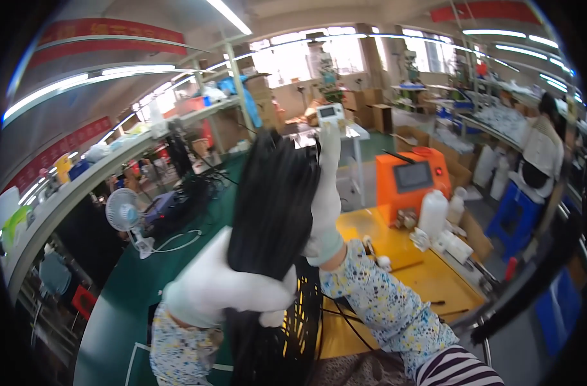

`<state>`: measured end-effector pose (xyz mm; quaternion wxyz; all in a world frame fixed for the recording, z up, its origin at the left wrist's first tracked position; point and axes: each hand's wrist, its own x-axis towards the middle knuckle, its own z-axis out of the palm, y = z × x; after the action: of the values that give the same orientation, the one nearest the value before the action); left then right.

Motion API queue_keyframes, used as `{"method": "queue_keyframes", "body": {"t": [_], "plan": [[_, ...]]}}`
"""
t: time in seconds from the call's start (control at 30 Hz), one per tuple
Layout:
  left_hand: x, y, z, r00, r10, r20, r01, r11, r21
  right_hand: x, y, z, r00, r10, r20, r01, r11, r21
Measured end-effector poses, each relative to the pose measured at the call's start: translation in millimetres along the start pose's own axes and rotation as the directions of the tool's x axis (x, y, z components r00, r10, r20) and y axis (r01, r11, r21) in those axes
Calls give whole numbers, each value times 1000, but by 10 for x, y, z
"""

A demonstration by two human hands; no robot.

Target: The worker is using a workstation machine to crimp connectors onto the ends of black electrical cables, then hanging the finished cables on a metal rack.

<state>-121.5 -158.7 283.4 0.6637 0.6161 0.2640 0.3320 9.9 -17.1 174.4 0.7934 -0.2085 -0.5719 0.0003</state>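
Note:
A thick bundle of thin black cables (272,206) stands upright in front of me, blurred by motion. My left hand (222,289), in a white glove, is closed around its lower part. Beside the bundle's right side, my gloved right hand (325,199) is held upright with its fingers stretched out and its palm toward the cables; it seems to touch them. Below my left hand, long black strands (251,350) hang down. Their lower ends are out of view. Both forearms wear speckled sleeve covers.
An orange machine (406,183) with a screen stands on the yellow tabletop (351,334) at right, near white bottles (433,212). On the green table (123,302) at left are a small white fan (124,211) and more black cables (187,202). A person (541,145) sits far right.

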Motion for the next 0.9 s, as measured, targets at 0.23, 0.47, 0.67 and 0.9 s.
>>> {"method": "queue_keyframes", "body": {"t": [0.23,0.47,0.67,0.9], "plan": [[235,269,889,978,188,-89,-107,821,561,890,-455,-534,981,-192,-38,166,918,-360],[477,479,1684,790,216,574,-382,906,185,1940,-1810,-2030,903,-429,32,304,584,-752],[791,535,2428,317,272,909,-260,946,-192,2054,-3184,-2981,846,-500,183,295,155,-943],[565,175,3120,85,310,947,187,928,-321,740,-3416,-3560,825,-502,259,175,-209,-962]]}}
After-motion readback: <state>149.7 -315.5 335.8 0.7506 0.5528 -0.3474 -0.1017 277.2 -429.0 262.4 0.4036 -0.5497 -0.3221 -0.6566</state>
